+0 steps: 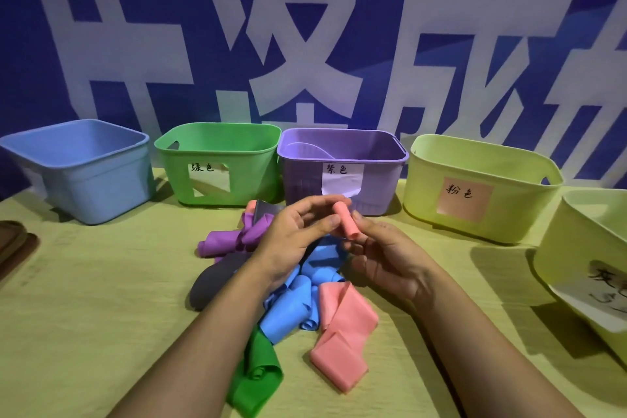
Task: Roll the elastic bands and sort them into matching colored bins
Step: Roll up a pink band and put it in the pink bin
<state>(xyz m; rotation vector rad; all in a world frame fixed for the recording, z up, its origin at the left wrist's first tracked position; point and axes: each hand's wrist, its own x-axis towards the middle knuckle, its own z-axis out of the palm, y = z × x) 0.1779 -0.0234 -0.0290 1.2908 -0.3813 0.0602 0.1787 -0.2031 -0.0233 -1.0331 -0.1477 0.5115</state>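
Observation:
A tightly rolled pink band [346, 223] is held above the table between both hands. My left hand [298, 237] pinches its upper end and my right hand [380, 254] grips its lower end. Below them lies a pile of loose bands: purple [230, 241], grey [217, 278], blue [295, 309], green [258, 373] and a flat pink band [342, 336]. Behind stand the blue bin [84, 173], green bin [217, 163], purple bin [342, 166] and a yellow-green bin with a pink label [475, 187].
Another yellow-green bin [590, 265] with a grey-marked label stands at the right edge. A dark brown object [13, 244] lies at the left edge. A blue banner with white characters [305, 27] rises behind the bins.

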